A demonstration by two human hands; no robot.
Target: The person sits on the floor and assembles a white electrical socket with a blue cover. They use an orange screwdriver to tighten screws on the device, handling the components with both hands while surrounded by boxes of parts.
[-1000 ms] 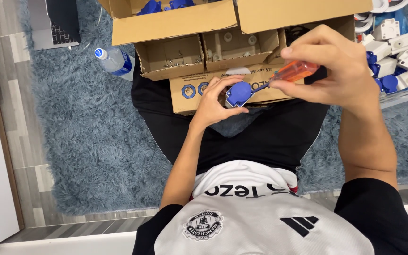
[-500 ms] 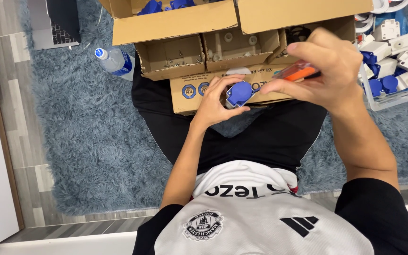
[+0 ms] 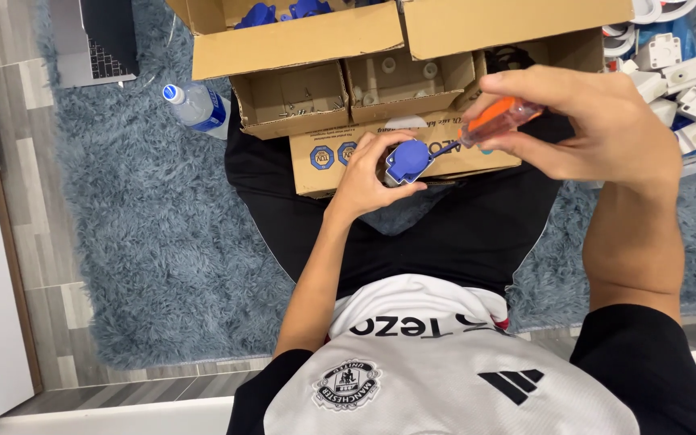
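My left hand (image 3: 366, 179) grips a small blue and white socket part (image 3: 407, 161) over my lap. In my right hand (image 3: 598, 129) is a screwdriver with an orange see-through handle (image 3: 497, 121); its thin shaft slants down to the left and its tip meets the blue part. Both hands hover just in front of a small cardboard box (image 3: 396, 149) that lies on its side.
Open cardboard boxes (image 3: 300, 44) with compartments and blue parts stand ahead. A plastic water bottle (image 3: 195, 105) lies on the blue shaggy rug (image 3: 138, 242). A laptop (image 3: 94, 40) sits at the far left. White and blue socket parts (image 3: 686, 72) fill a bin at the right.
My right hand with the screwdriver has shifted slightly and turned, the orange handle now tilts more upward. The left hand keeps the blue part in the same place.
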